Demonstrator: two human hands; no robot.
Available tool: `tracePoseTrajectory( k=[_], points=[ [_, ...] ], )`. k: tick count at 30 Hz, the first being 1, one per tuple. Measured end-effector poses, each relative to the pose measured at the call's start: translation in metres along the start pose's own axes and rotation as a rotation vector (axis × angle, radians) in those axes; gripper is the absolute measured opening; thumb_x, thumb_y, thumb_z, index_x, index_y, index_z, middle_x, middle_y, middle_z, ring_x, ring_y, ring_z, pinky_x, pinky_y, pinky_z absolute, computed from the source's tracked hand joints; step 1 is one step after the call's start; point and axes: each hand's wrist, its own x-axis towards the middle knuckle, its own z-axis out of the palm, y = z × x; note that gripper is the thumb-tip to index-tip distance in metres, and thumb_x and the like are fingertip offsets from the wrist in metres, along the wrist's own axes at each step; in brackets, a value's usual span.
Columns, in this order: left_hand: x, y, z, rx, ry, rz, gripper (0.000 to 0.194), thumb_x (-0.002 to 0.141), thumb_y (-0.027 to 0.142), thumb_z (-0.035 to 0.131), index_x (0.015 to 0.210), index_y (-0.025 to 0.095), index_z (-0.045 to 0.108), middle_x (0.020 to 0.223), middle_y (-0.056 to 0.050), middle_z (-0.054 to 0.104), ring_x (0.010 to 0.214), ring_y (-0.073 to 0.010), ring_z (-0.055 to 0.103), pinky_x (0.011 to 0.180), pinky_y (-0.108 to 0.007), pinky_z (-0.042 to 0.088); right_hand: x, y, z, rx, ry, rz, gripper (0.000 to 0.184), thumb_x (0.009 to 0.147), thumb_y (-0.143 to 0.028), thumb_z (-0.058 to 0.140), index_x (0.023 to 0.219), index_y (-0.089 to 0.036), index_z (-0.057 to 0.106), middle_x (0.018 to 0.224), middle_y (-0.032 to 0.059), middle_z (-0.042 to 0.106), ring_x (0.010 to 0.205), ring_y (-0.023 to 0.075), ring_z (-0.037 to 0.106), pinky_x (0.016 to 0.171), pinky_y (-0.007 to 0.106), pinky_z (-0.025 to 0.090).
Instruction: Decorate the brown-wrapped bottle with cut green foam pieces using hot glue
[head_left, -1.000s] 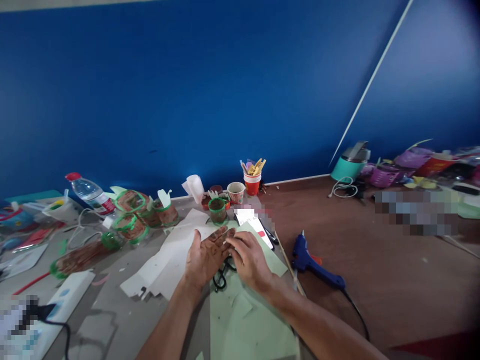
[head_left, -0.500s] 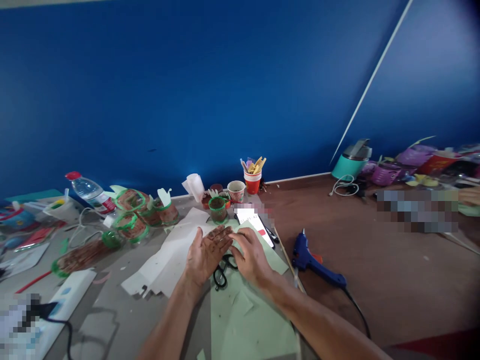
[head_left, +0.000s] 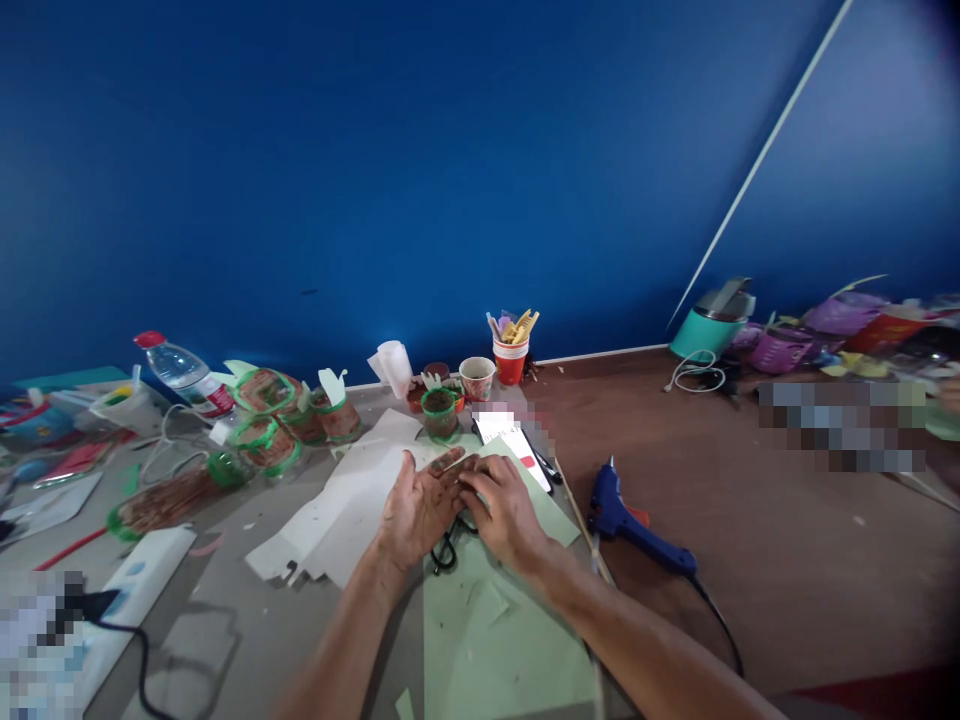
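Note:
My left hand (head_left: pixel 421 505) is held palm up with its fingers stretched out, stained brown. My right hand (head_left: pixel 504 510) rests fingertips on the left hand's fingers, curled as if picking at them. Both hover over black scissors (head_left: pixel 447 548) lying on a pale green paper sheet (head_left: pixel 495 640). White cut paper (head_left: pixel 345 515) lies just left of the left hand. A small green-rimmed cup (head_left: pixel 439 412) stands beyond the fingers.
A blue glue gun (head_left: pixel 626 520) with a black cord lies right of the hands. A phone (head_left: pixel 517 450) lies near. Cups (head_left: pixel 510 360), a water bottle (head_left: pixel 184 372) and green-rimmed cut bottles (head_left: pixel 262 425) stand behind. Craft clutter lines the far right, by a teal pot (head_left: pixel 709 325).
My left hand has turned further palm up, and my right fingertips stay on its fingers. The view shifted slightly; another person's hand seen at the right edge has nearly gone.

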Motion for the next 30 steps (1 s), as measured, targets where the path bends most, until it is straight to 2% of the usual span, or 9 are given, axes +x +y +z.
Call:
tracePoseTrajectory(
  k=[4, 10, 17, 21, 23, 25, 27, 30],
  points=[
    [0.000, -0.004, 0.003, 0.007, -0.007, -0.011, 0.058, 0.091, 0.058, 0.038, 0.105, 0.009, 0.067, 0.102, -0.017, 0.070, 0.090, -0.0237, 0.064, 0.078, -0.034, 0.048, 0.001, -0.001, -0.002, -0.013, -0.018, -0.002, 0.014, 0.083, -0.014, 0.059, 0.090, -0.018, 0.070, 0.087, 0.0091, 0.059, 0.085, 0.0253, 0.050, 0.076, 0.038, 0.046],
    [0.000, -0.007, 0.004, 0.014, 0.011, -0.037, 0.058, 0.088, 0.059, 0.042, 0.100, 0.010, 0.068, 0.092, -0.014, 0.070, 0.082, -0.0224, 0.064, 0.076, -0.033, 0.048, 0.002, -0.001, -0.005, -0.041, -0.051, 0.013, 0.012, 0.081, -0.012, 0.060, 0.084, -0.017, 0.070, 0.083, 0.0082, 0.059, 0.083, 0.0248, 0.049, 0.075, 0.037, 0.044],
    [0.000, -0.010, 0.001, 0.024, -0.056, -0.035, 0.056, 0.088, 0.059, 0.045, 0.107, 0.011, 0.067, 0.094, -0.013, 0.071, 0.085, -0.0210, 0.065, 0.081, -0.031, 0.048, 0.004, 0.000, -0.005, -0.037, -0.086, 0.068, 0.013, 0.078, -0.007, 0.058, 0.076, -0.017, 0.066, 0.080, 0.0062, 0.059, 0.079, 0.0226, 0.050, 0.074, 0.035, 0.042],
    [0.002, -0.011, -0.003, 0.033, -0.070, -0.024, 0.051, 0.086, 0.055, 0.052, 0.107, 0.011, 0.066, 0.093, -0.013, 0.071, 0.086, -0.0217, 0.065, 0.082, -0.032, 0.048, 0.004, 0.002, -0.004, 0.023, 0.010, 0.055, 0.014, 0.083, -0.009, 0.052, 0.077, -0.018, 0.061, 0.080, 0.0070, 0.057, 0.080, 0.0230, 0.049, 0.073, 0.035, 0.042],
    [0.005, -0.010, -0.007, 0.051, -0.032, -0.018, 0.044, 0.086, 0.050, 0.056, 0.102, 0.010, 0.066, 0.090, -0.012, 0.071, 0.083, -0.0213, 0.065, 0.079, -0.032, 0.049, 0.004, 0.001, -0.005, 0.074, 0.081, 0.051, 0.014, 0.086, -0.011, 0.048, 0.080, -0.018, 0.058, 0.083, 0.0077, 0.057, 0.081, 0.0231, 0.049, 0.073, 0.034, 0.042],
    [0.007, -0.008, -0.012, 0.070, 0.052, -0.016, 0.033, 0.086, 0.041, 0.061, 0.095, 0.010, 0.067, 0.082, -0.010, 0.069, 0.074, -0.0182, 0.065, 0.072, -0.030, 0.050, 0.005, 0.000, -0.005, 0.126, 0.132, 0.054, 0.014, 0.087, -0.011, 0.046, 0.080, -0.019, 0.056, 0.082, 0.0072, 0.056, 0.081, 0.0226, 0.050, 0.072, 0.033, 0.043],
    [0.008, -0.003, -0.014, 0.073, 0.122, 0.006, 0.022, 0.083, 0.031, 0.066, 0.089, 0.009, 0.066, 0.070, -0.004, 0.064, 0.058, -0.0113, 0.058, 0.061, -0.024, 0.048, 0.006, -0.001, -0.005, 0.166, 0.157, 0.060, 0.014, 0.086, -0.011, 0.046, 0.080, -0.020, 0.054, 0.081, 0.0063, 0.055, 0.081, 0.0220, 0.050, 0.071, 0.033, 0.043],
    [0.007, 0.006, -0.013, 0.064, 0.128, 0.077, 0.016, 0.078, 0.022, 0.071, 0.085, 0.010, 0.063, 0.056, 0.006, 0.049, 0.042, -0.0033, 0.040, 0.046, -0.017, 0.036, 0.006, -0.002, -0.004, 0.197, 0.163, 0.061, 0.014, 0.086, -0.011, 0.046, 0.079, -0.020, 0.053, 0.080, 0.0055, 0.055, 0.080, 0.0214, 0.050, 0.072, 0.032, 0.043]
  ],
)
